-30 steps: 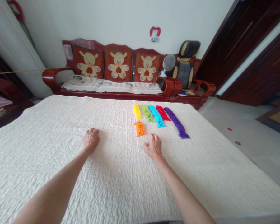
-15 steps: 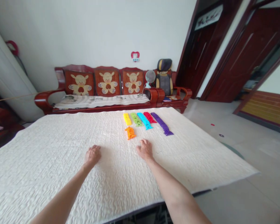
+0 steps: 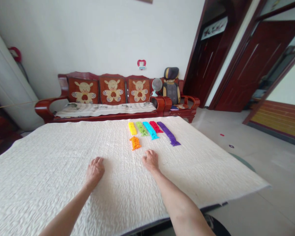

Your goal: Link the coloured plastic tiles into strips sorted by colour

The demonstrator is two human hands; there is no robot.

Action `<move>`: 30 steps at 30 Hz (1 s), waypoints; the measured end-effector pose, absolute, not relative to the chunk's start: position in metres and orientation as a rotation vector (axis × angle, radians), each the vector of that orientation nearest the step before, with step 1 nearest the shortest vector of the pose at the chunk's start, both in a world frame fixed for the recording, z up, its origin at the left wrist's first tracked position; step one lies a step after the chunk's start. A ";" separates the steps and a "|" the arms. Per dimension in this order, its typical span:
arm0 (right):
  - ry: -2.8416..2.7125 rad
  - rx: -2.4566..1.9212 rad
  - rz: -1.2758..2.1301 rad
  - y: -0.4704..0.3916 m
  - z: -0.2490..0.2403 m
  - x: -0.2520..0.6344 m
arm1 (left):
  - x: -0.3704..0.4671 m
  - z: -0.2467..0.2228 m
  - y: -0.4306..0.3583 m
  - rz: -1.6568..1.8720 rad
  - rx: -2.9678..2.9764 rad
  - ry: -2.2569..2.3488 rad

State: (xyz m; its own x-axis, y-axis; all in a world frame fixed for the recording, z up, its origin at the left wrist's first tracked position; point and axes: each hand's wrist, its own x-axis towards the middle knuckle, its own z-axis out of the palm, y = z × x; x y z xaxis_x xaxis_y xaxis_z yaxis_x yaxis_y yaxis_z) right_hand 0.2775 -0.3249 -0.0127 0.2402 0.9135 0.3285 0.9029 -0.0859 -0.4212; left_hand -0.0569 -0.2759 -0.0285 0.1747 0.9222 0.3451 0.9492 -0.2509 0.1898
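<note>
1. While both palms lie flat with fingers loose and holding nothing, the left hand and right hand press a white quilt.
2. Just beyond the right fingertips sits an orange piece.
3. Farther past them stands a wooden bench.

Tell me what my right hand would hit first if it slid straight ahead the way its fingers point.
Probably the orange strip. The right hand lies flat on the white quilt, fingers pointing up and slightly left; the blue strip lies further on. Depth is hard to judge.
</note>
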 end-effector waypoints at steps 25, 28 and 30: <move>-2.164 -1.760 0.175 -0.280 0.000 0.315 | -0.082 -0.044 -0.276 -0.779 -2.297 -1.864; -2.212 -1.613 0.131 -0.279 -0.015 0.318 | -0.091 -0.050 -0.278 -0.779 -2.291 -1.903; -2.198 -1.562 0.142 -0.283 -0.018 0.318 | -0.093 -0.051 -0.280 -0.780 -2.292 -1.916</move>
